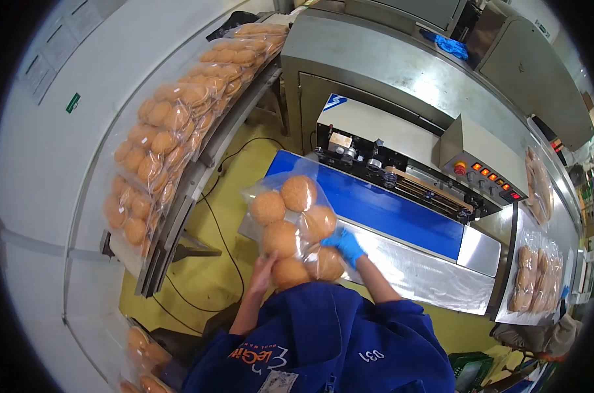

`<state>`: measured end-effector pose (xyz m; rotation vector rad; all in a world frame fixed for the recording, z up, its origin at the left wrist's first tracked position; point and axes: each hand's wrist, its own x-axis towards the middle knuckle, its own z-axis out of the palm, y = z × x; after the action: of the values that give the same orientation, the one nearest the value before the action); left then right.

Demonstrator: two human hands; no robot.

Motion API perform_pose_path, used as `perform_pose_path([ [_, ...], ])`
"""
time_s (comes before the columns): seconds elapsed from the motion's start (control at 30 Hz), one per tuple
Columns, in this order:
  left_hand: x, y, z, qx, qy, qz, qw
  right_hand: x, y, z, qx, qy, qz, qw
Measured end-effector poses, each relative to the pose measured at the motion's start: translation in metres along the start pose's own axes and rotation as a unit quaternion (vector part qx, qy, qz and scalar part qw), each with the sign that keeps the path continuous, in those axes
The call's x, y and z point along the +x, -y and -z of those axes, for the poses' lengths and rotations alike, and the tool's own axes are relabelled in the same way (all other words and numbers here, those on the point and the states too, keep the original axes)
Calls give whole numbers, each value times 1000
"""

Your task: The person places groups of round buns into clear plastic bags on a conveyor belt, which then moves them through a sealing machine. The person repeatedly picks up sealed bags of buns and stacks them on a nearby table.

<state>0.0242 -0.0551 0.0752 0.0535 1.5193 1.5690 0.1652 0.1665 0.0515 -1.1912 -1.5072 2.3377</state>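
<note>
A clear plastic bag of several round buns point(280, 238) is held up in front of my body, over the near left end of a blue conveyor belt point(390, 209). My left hand point(262, 272), bare, grips the bag's lower left edge. On the bag's right side lies my right hand point(346, 245) in a blue glove, its fingers against the film between two buns. Behind the belt stands a bag sealing machine point(385, 132) with rollers, and its control box point(483, 162) has a red knob and lit displays.
Many bagged buns point(152, 142) are piled along a long rack at the left. More bags point(535, 280) lie on a metal table at the right. Cables point(218, 196) run over the yellow floor. A blue glove point(451, 47) rests on the steel counter behind.
</note>
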Motion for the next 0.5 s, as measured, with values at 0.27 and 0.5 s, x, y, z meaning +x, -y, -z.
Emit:
perform_pose_path([
  [0.27,-7,-31,-37,222,168,-57,959,-30,68,113,-317,-294,255,865],
  [0.5,79,-45,-29,405,-262,-309,820,-51,22,120,-186,-329,150,914],
])
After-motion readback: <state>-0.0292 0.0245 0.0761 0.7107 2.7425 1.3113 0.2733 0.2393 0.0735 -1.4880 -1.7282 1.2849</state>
